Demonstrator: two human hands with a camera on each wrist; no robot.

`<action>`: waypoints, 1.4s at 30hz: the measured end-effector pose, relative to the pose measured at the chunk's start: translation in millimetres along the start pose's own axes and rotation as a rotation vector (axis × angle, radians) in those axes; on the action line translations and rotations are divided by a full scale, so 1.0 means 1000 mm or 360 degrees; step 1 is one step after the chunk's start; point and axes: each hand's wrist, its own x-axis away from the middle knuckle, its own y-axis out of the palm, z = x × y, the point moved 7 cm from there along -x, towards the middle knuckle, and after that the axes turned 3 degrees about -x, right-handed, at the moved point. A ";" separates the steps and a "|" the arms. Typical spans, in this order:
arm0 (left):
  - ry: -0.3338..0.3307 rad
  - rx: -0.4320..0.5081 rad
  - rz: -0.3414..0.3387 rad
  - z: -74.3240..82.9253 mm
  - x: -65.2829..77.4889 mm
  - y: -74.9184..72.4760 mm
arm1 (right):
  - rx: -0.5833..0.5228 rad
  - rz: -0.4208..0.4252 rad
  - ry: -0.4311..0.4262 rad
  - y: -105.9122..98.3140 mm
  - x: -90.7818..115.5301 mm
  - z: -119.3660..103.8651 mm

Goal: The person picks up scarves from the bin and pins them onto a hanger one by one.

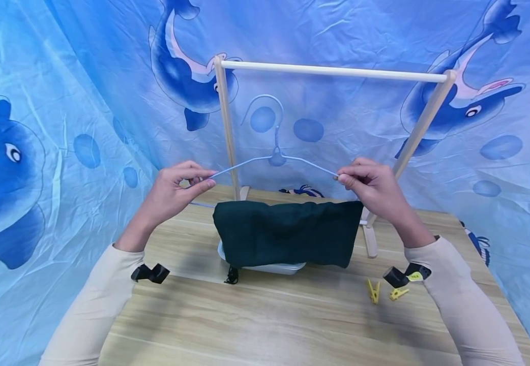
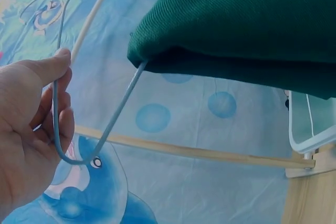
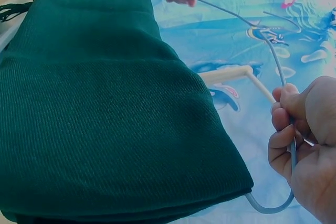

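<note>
A light-blue wire hanger [image 1: 311,161] is held up between both hands, its hook pointing upward. Folded dark green cloth [image 1: 288,231] drapes over the hanger's lower bar. My left hand [image 1: 180,183] pinches the left shoulder of the wire between thumb and fingers. On the opposite shoulder, my right hand [image 1: 372,185] grips the wire with thumb and curled fingers. In the left wrist view, the bar runs from the bent wire end into the fold of the green cloth [image 2: 236,30]. The right wrist view shows the other wire end [image 3: 270,209] emerging from the cloth.
Behind the hanger stands a wooden rack with a white top rail [image 1: 333,71]. A white tray [image 1: 274,268] sits on the table [image 1: 256,325], partly hidden under the cloth. Two yellow clothespins [image 1: 374,291] lie at the right. Blue dolphin-print fabric [image 1: 338,30] surrounds the table.
</note>
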 end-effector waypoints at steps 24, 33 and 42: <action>0.0351 0.0397 0.0482 -0.003 0.006 0.000 | 0.0023 -0.0057 0.0093 -0.006 -0.003 0.001; 0.0400 0.0424 0.0596 0.001 0.006 -0.002 | 0.0130 -0.0056 0.0086 -0.010 -0.002 -0.011; 0.0461 0.0419 0.0637 0.009 0.006 -0.006 | 0.0360 -0.0109 0.0036 -0.019 0.002 -0.020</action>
